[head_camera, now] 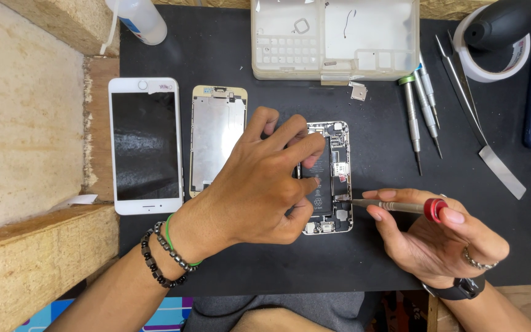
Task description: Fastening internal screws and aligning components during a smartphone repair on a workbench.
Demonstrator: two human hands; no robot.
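The opened phone body (329, 178) lies face up in the middle of the black mat (376, 258), battery and small inner parts visible. The left hand (259, 181) rests over its left half, fingers curled and pressing on the frame to keep it from moving. The right hand (437, 237) pinches a thin screwdriver w/ red cap (394, 206) between thumb and fingers; the tip touches the lower right part of the body, near a small bracket.

I judge the step in hand is work on a screw in the lower area, loosening or tightening I cannot tell. The next move needs a steady tip, straight in the screw head, and light pressure, bc the parts around are delicate.

Left of the body lie a metal backplate (217, 138) and a white screen unit (145, 144), side by side. Above is a clear parts box (336, 40); to the right, more screwdrivers (422, 107) and tweezers (468, 104).
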